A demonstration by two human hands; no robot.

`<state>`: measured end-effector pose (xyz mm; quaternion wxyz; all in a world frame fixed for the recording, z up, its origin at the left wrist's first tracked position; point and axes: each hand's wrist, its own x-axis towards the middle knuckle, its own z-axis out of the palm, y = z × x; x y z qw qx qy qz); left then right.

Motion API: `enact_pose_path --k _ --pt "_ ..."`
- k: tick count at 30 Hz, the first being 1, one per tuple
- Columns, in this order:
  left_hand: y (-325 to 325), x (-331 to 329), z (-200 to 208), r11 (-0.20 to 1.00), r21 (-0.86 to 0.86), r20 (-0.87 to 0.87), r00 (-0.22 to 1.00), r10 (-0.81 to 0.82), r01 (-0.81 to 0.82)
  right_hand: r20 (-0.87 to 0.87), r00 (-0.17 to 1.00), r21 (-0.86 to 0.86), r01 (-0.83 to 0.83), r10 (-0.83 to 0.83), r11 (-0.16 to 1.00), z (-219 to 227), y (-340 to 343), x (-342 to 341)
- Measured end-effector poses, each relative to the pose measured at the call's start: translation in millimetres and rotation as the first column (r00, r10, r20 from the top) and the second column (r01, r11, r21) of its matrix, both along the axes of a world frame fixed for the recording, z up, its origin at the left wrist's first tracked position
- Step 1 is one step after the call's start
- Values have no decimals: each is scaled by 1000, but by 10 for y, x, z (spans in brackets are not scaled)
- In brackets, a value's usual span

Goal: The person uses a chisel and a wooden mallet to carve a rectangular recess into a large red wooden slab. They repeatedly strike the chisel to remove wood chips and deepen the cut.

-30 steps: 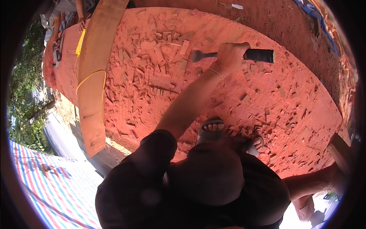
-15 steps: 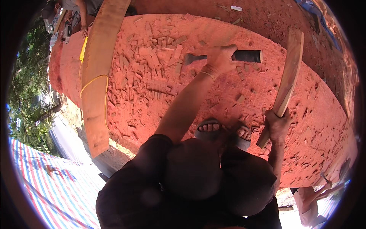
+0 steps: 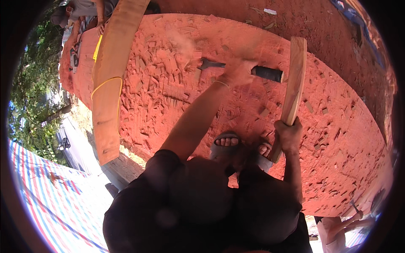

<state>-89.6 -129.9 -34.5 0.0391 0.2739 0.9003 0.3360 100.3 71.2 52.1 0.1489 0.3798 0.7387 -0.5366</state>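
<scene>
My left hand [image 3: 239, 71] is closed around a chisel [image 3: 269, 74]. Its dark metal blade points left, and its thick black-wrapped handle sticks out to the right of the fist. My right hand [image 3: 289, 134] grips a long wooden club [image 3: 294, 80] near its lower end. The club stands lengthwise in the view, its upper part just right of the chisel's butt end with a narrow gap between them. Below the chisel lies a large reddish wood slab [image 3: 337, 139], scored with notches. Small wood chips [image 3: 156, 65] cover it around the blade.
My sandalled feet [image 3: 228, 141] rest on the slab. A long brown plank [image 3: 112, 84] with a yellow cord crosses its left end. At the upper left another person [image 3: 90, 10] works beside the slab; a further person [image 3: 333, 230] holds a tool at the lower right.
The wooden club in my right hand has swung left, closer to the chisel's butt end. My left hand still holds the chisel, in nearly the same place.
</scene>
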Motion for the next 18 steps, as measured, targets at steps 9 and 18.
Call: enact_pose_path --k 9,18 --pt "22 425 123 997 77 -54 998 -12 17 -618 756 83 334 -214 939 682 1367 188" --pt "-50 238 357 941 285 -46 978 203 -182 -804 442 -279 312 -398 908 1757 869 -714"
